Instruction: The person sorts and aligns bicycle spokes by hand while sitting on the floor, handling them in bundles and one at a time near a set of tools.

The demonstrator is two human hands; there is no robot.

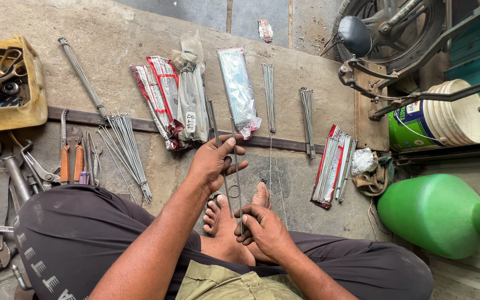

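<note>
Concrete floor; thin spokes (234, 166) run between left hand (213, 162) and right hand (263, 229).

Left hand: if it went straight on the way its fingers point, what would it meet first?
Probably the clear spoke packet: the left hand points up and right along the spokes it holds. Depth is unclear.

Hands holding thin metal rods

The left hand (213, 161) and right hand (263, 226) are gripping long thin rods (236, 166) above bare feet (226, 222), near packets (170, 97) on the floor.
</note>
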